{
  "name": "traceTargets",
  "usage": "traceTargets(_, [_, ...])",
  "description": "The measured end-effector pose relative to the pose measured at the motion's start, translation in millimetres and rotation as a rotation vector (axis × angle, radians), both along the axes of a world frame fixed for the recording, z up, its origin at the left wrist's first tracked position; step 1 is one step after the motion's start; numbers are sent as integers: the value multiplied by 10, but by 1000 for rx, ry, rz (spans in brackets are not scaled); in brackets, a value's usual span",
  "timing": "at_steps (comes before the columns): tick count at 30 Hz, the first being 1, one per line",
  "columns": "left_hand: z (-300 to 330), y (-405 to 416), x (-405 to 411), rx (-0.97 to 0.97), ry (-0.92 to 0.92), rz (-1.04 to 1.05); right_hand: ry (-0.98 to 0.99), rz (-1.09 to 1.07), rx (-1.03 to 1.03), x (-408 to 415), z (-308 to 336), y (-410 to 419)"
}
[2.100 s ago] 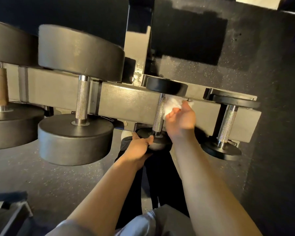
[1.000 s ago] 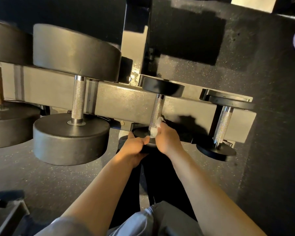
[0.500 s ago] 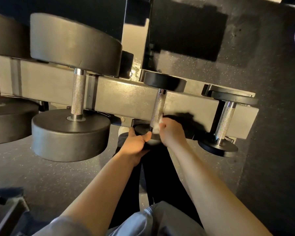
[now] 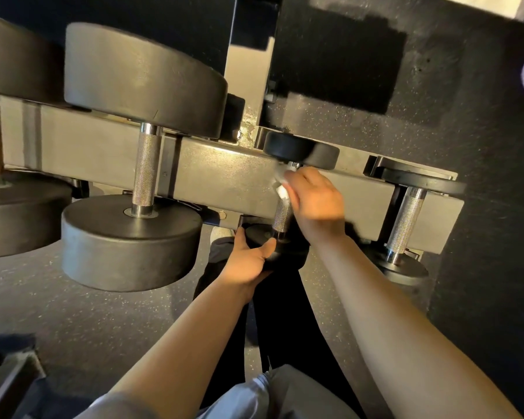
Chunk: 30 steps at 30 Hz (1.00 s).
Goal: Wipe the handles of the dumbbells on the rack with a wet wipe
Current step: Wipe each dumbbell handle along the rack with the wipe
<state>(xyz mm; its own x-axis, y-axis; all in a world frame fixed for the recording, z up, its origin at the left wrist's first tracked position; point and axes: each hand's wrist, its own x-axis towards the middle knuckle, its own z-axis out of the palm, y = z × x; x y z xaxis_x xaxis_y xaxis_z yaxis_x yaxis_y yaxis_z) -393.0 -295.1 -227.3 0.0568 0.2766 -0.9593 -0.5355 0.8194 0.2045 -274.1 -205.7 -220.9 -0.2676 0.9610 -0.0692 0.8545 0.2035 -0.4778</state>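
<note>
Right hand (image 4: 315,201) clenches the wipe (image 4: 280,187) around the upper end of the handle (image 4: 282,217) of the small dumbbell (image 4: 300,152), just under its far head. Wipe shows white at the hand's 9 o'clock, partly hidden by fingers. Bare knurled handle shows below the hand.

Left hand (image 4: 248,261) grips the near head (image 4: 277,252) of the same dumbbell, thumb on its top face, fingers curled under the rim at 6 o'clock.

Dumbbell sits across the rack (image 4: 224,179) rail, frame centre. At its 9 o'clock: big dumbbell (image 4: 142,80), handle bare, well apart. Further toward 9, at the frame edge, another big one (image 4: 9,213), cut off. At 3 o'clock: a thin dumbbell (image 4: 406,219), handle bare, untouched.

Floor (image 4: 73,322) is dark speckled rubber. Grey sleeve (image 4: 248,394) at 6 o'clock.
</note>
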Motion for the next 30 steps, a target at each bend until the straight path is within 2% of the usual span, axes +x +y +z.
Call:
traceTargets(2, [14, -2, 8, 5, 3, 4, 51, -21, -44, -11, -33, -122])
traceTargets(4, [25, -6, 9, 13, 0, 3, 30, 55, -106, 0, -63, -287])
traceTargets(7, [36, -14, 16, 34, 13, -44, 22, 137, -446, 48, -63, -440])
traceTargets(8, [40, -17, 16, 40, 16, -55, 53, 128, -462, 74, -66, -445])
traceTargets(9, [38, -14, 16, 42, 20, -62, 65, 122, -424, 87, -62, -432])
traceTargets(12, [25, -18, 4, 39, 17, -69, 3, 72, -119, 42, -93, -369])
traceTargets(14, [21, -24, 3, 43, 24, -79, 37, -29, 53, -32, -120, -282])
traceTargets(17, [19, -38, 6, 41, 44, -101, 172, -233, 130, -51, -122, -92])
traceTargets(19, [19, -31, 7, 41, 44, -107, 149, -244, 139, -18, -153, -36])
traceTargets(23, [35, -23, 5, 50, 43, -113, 46, -68, 135, 56, -176, -245])
traceTargets(27, [63, -14, -4, 59, 28, -128, 46, 101, -198, 116, -75, -423])
traceTargets(28, [66, -12, -9, 61, 26, -132, 26, 150, -235, 105, -59, -444])
traceTargets(30, [70, -19, -15, 67, 33, -131, -77, 277, -150, 68, -51, -380])
